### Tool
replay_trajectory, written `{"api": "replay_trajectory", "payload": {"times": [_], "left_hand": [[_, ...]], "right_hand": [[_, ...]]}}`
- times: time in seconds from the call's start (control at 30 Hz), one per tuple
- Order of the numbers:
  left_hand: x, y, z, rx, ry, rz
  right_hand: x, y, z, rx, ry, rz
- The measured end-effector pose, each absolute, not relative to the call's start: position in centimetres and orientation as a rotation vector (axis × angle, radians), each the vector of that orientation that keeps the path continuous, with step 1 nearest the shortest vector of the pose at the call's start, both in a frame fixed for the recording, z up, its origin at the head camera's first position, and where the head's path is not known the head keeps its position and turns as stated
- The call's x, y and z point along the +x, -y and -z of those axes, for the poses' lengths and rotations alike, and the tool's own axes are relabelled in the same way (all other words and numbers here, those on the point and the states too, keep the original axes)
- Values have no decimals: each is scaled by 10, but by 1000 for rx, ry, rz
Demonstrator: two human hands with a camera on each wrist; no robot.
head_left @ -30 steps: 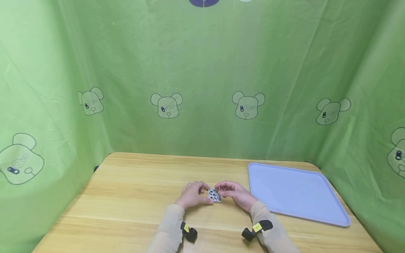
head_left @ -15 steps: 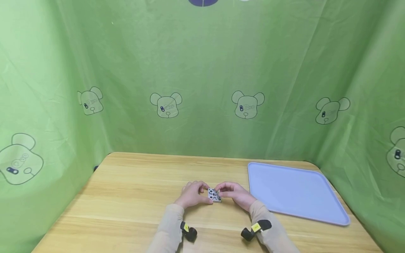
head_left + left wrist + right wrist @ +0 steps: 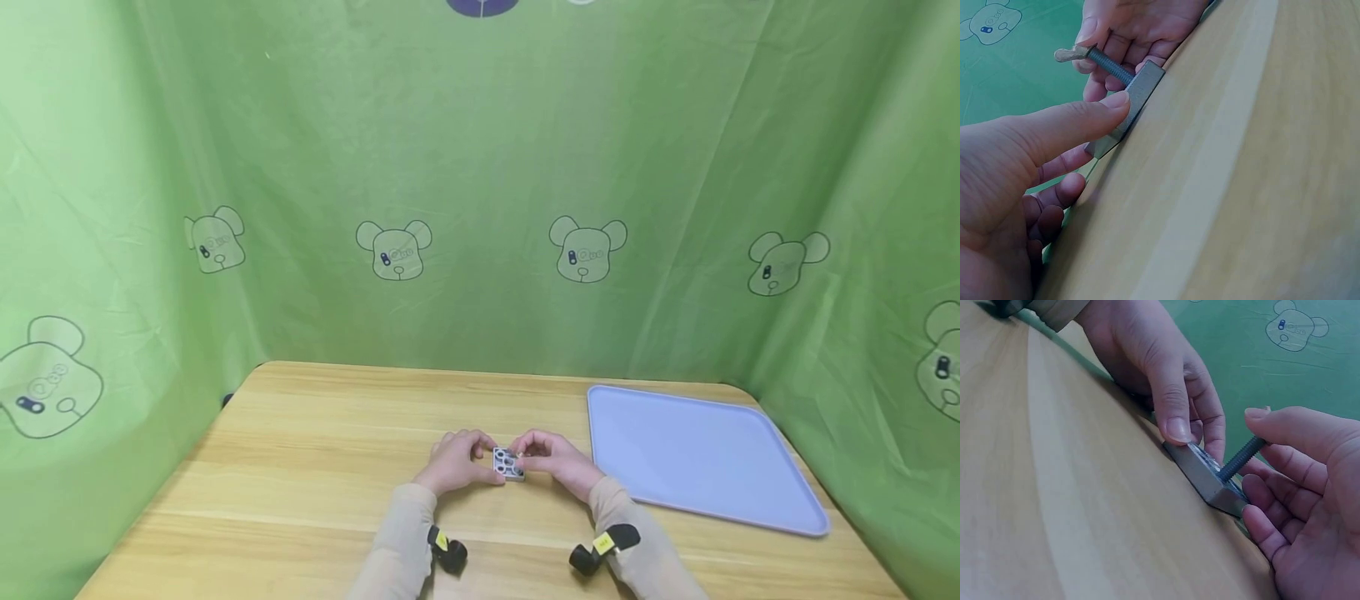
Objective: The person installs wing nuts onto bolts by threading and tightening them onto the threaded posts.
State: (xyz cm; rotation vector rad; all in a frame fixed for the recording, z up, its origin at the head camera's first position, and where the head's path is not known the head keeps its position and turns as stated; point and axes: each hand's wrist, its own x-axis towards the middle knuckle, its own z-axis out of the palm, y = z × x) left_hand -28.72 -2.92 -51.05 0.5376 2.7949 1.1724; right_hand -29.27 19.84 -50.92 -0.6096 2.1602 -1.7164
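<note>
A small square metal block (image 3: 507, 464) with round holes lies flat on the wooden table. My left hand (image 3: 457, 461) grips its left side, thumb on the near edge and fingers on the far one. In the left wrist view a threaded wing bolt (image 3: 1109, 64) stands up from the end of the block (image 3: 1137, 100) away from that hand, its brass-coloured head partly covered. My right hand (image 3: 558, 461) pinches the bolt's head between thumb and index finger, its other fingers near the block's right end. How deep the bolt (image 3: 1242, 459) sits cannot be seen.
A light blue tray (image 3: 705, 458) lies on the right of the wooden table (image 3: 315, 467), just beyond my right hand. Green curtains (image 3: 480, 317) with bear prints stand around the back and sides. A black wrist camera (image 3: 450, 554) is strapped to each sleeve.
The fingers of my right hand have shifted slightly around the bolt's head, and the right wrist has edged left. My left hand and the block have stayed in place.
</note>
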Motion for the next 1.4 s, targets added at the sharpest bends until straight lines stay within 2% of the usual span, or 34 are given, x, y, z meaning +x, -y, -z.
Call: {"api": "replay_trajectory", "payload": {"times": [1.4], "left_hand": [[-286, 29, 510, 537, -2797, -1184]], "right_hand": [[-296, -205, 510, -542, -2022, 1750]]}}
